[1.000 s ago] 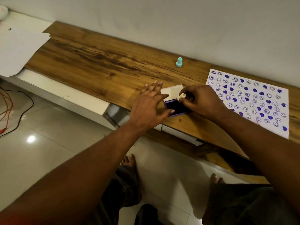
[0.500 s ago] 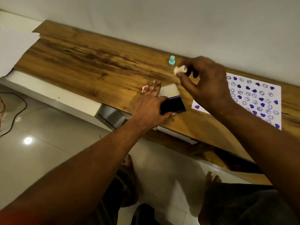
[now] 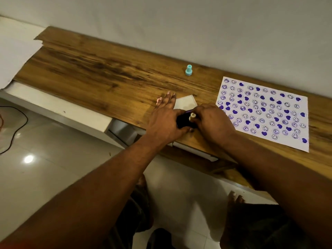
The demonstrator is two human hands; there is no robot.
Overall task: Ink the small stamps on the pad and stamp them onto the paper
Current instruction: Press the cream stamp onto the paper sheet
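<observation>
A dark purple ink pad (image 3: 183, 121) lies near the front edge of the wooden desk (image 3: 100, 78), its white lid (image 3: 185, 103) open behind it. My left hand (image 3: 167, 121) rests flat beside the pad, thumb against its near side, fingers spread. My right hand (image 3: 212, 121) pinches a small cream stamp (image 3: 192, 116) and presses it down on the pad. A teal stamp (image 3: 188, 70) stands upright farther back near the wall. To the right lies the white paper (image 3: 265, 110), filled with purple hearts and smiley prints.
The grey wall runs along the desk's back edge. A white sheet (image 3: 16, 56) lies at the desk's far left end. Under the desk edge sits a white drawer front (image 3: 61, 112). Cables (image 3: 12, 126) lie on the tiled floor at left. My knees and feet show below.
My right hand had lifted the cream stamp toward the paper half a second ago; it has now come back down onto the ink pad. My left hand stayed by the pad.
</observation>
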